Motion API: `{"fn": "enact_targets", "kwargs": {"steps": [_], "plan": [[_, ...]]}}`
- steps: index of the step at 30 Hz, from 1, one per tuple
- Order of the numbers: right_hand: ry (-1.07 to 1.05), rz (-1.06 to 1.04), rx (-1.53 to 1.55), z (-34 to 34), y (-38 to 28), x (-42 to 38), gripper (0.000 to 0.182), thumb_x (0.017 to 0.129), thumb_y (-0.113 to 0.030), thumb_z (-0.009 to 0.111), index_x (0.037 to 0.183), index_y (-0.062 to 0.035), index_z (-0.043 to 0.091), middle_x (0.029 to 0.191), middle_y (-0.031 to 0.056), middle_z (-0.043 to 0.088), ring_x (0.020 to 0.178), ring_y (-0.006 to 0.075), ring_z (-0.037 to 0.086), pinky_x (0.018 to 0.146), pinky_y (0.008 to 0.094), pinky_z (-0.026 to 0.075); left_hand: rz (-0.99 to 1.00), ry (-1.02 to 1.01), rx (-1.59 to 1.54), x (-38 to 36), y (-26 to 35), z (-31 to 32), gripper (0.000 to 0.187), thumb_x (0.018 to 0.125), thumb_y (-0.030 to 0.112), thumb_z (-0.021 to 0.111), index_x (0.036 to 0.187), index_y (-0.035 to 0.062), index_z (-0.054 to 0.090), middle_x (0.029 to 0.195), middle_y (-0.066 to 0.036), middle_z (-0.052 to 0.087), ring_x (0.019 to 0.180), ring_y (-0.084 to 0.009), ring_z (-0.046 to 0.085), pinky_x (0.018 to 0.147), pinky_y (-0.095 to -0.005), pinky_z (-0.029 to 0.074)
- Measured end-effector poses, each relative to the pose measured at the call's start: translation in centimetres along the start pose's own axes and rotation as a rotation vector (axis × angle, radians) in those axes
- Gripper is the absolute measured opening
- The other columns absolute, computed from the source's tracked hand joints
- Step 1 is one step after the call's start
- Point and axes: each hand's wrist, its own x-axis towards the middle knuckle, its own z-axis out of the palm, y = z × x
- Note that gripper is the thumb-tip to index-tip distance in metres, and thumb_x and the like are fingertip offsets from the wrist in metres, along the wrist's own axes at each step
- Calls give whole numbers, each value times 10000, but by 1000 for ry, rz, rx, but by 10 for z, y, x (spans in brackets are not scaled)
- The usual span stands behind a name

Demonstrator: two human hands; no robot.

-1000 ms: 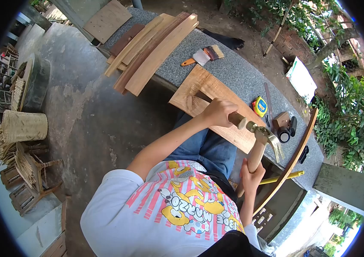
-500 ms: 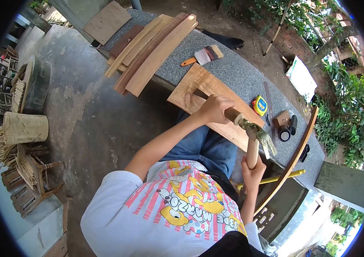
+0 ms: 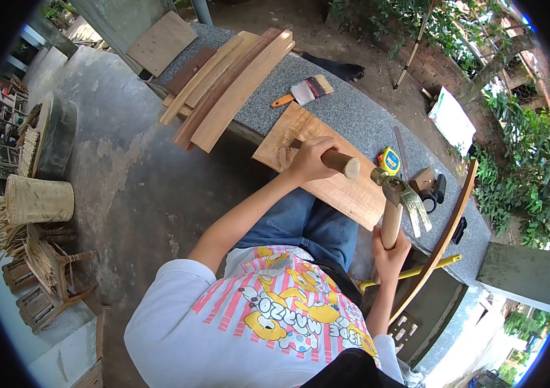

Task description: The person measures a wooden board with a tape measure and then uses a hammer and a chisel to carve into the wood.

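Clock directions are read from the left hand.

1. Left hand (image 3: 313, 157): grip closed round a chisel (image 3: 342, 163) with a brown cylindrical wooden handle and dark blade; blade towards ten o'clock, butt towards four.
2. Right hand (image 3: 390, 255), five o'clock: grip closed round a brass-coloured metal claw hammer (image 3: 400, 193) with a pale wooden shaft; striking face near the chisel's butt, apart from it.
3. Reddish-brown rectangular wooden board (image 3: 351, 198): beneath the chisel, overhanging the grey speckled stone worktop (image 3: 352, 107).
4. Flat paintbrush (image 3: 304, 92), orange handle: twelve o'clock.
5. Yellow tape measure (image 3: 388, 160): three o'clock.
6. Stacked brown wooden strips (image 3: 239, 87): between ten and eleven.
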Motion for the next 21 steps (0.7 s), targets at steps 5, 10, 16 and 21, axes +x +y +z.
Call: {"fn": "enact_targets", "kwargs": {"steps": [5,10,16,21], "plan": [[14,-112,9,5,6,5,184,826,-65,687,731,8,547,524,5,515,441,55,482,412,232,358,-244,42,113,-22,-29,5,251,694,176,792,708,63,569,629,-84,578,656,-289,619,572,-362,469],[-32,-26,19,11,10,5,169,786,-86,691,804,40,580,541,46,489,521,54,434,486,260,403,-82,-36,306,-24,-42,9,316,783,253,755,652,66,537,615,-94,572,609,-296,599,545,-392,444],[-59,86,55,14,4,6,157,805,-65,676,764,29,557,539,32,524,469,68,491,441,258,388,-125,3,307,-23,-42,5,336,775,293,770,661,66,550,591,-80,560,570,-278,594,539,-381,442],[-71,112,82,15,9,6,172,828,-62,667,736,17,544,534,14,526,457,69,500,424,239,382,-136,47,266,-24,-48,6,483,813,456,705,595,80,493,586,-130,561,598,-323,603,567,-413,466]]}}
